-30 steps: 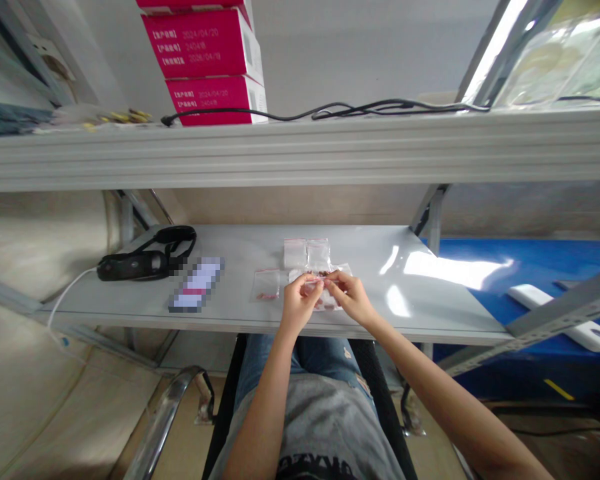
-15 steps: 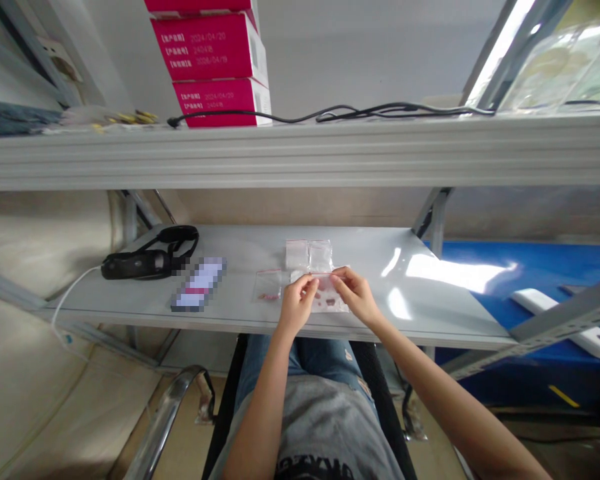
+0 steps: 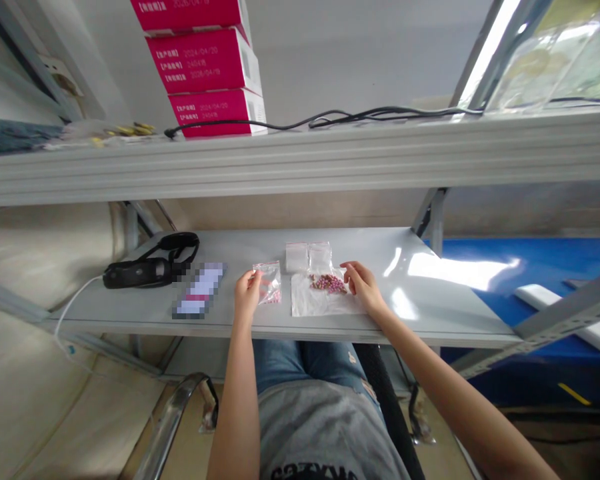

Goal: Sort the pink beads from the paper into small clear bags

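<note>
My left hand (image 3: pixel 247 293) pinches the upper left edge of a small clear zip bag (image 3: pixel 270 275), over the left part of the shelf top. Some pink pieces show through the lower part of the bag. To the right, my right hand (image 3: pixel 364 288) hovers at the edge of a pile of small pink and brownish pieces (image 3: pixel 329 283), its fingers bent and apart, with nothing visible in them. The pile rests on a white sheet (image 3: pixel 305 307); the pieces are too small to name. Behind the sheet lie two flat clear zip bags (image 3: pixel 309 256), side by side.
A phone with a blurred screen (image 3: pixel 199 290) and a black strapped device (image 3: pixel 145 270) with a white cable lie at left. Above, a grey shelf beam (image 3: pixel 300 167) crosses the view, with stacked red boxes (image 3: pixel 205 63) and a black cable (image 3: pixel 350 119) on that shelf.
The hands have parted. My left hand has carried the zip bag left, away from the pile, to where another bag lay. My right hand has moved slightly right, and the pile is uncovered.
</note>
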Demonstrator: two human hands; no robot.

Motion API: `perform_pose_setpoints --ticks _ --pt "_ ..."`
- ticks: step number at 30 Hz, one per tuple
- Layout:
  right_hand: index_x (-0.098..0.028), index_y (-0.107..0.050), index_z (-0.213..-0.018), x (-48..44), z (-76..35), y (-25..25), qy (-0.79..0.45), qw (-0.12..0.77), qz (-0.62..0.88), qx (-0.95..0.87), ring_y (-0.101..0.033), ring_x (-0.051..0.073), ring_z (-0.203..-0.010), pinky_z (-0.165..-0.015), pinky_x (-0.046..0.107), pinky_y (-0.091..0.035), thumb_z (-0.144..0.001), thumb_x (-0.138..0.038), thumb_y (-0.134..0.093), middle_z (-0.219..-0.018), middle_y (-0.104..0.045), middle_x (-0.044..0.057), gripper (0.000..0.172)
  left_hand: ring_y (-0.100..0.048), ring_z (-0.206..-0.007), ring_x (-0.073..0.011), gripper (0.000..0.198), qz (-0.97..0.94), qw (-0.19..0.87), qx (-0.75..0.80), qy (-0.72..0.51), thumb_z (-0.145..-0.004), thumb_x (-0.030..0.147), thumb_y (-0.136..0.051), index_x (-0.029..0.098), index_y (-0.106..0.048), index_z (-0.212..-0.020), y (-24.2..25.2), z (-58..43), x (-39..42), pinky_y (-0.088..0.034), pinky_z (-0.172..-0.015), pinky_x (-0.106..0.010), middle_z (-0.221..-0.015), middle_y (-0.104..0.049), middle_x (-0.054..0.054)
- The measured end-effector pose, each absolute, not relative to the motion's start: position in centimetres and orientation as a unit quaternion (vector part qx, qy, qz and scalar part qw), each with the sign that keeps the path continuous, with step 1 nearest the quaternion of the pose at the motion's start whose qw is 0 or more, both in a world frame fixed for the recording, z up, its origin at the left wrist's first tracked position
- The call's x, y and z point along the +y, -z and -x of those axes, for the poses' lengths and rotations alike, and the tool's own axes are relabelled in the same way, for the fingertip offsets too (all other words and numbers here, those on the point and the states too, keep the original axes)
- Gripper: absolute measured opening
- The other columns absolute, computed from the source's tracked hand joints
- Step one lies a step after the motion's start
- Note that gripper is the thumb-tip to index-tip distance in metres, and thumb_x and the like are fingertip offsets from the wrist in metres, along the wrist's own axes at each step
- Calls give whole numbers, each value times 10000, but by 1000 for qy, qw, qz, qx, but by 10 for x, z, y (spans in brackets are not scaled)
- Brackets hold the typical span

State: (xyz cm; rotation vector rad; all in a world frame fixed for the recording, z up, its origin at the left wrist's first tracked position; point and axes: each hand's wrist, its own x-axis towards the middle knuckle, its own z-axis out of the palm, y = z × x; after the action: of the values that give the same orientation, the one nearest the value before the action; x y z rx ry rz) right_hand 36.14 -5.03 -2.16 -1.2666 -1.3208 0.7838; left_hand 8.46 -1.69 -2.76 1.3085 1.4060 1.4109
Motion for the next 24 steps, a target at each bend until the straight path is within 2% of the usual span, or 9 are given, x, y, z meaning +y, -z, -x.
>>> perform_pose_setpoints --ticks 6,10,13,15,18,24 --pt "-161 -579 -889 -51 -359 22 -333 543 531 -559 -409 85 -441 -427 227 -338 -829 -515 -420 -618 -488 -27 392 -547 -451 -136 349 -559 330 600 -467 -804 475 -453 161 -590 -867 39 -77 -3 -401 -449 -233 -681 -663 -46" --pt "-159 -586 -892 -51 -359 21 -331 538 538 -558 -401 84 -423 -412 227 -328 -829 -503 -424 -605 -490 -28 385 -620 -679 -201 267 -618 154 674 -374 -818 399 -465 181 -612 -861 34 -77 -3 -441 -598 -281 -788 -676 -73" --pt "-157 -596 -896 -51 -359 21 -317 533 552 -558 -401 83 -420 -407 225 -332 -829 -494 -421 -612 -506 -19 386 -590 -910 -253 254 -636 7 683 -358 -809 350 -500 182 -602 -970 29 -81 -5 -441 -755 -342 -942 -657 -99" --pt "-154 -599 -895 -51 -358 22 -308 529 556 -562 -404 86 -426 -406 222 -338 -831 -490 -415 -607 -505 -14 388 -556 -980 -260 274 -661 -45 656 -361 -808 313 -512 174 -582 -1033 26 -88 -6 -420 -833 -365 -1017 -634 -108" --pt "-154 -600 -889 -51 -358 23 -298 526 555 -572 -419 92 -450 -415 217 -352 -837 -481 -409 -606 -500 -9 383 -545 -985 -240 242 -723 -47 592 -352 -814 271 -517 185 -585 -1030 21 -104 -6 -401 -882 -354 -1027 -630 -88" --pt "-165 -592 -886 -52 -358 22 -292 528 555 -573 -433 102 -465 -422 219 -362 -835 -485 -408 -603 -503 -7 373 -535 -995 -229 220 -790 -22 538 -292 -807 212 -544 212 -602 -1019 18 -141 3 -393 -874 -347 -1038 -630 -71"
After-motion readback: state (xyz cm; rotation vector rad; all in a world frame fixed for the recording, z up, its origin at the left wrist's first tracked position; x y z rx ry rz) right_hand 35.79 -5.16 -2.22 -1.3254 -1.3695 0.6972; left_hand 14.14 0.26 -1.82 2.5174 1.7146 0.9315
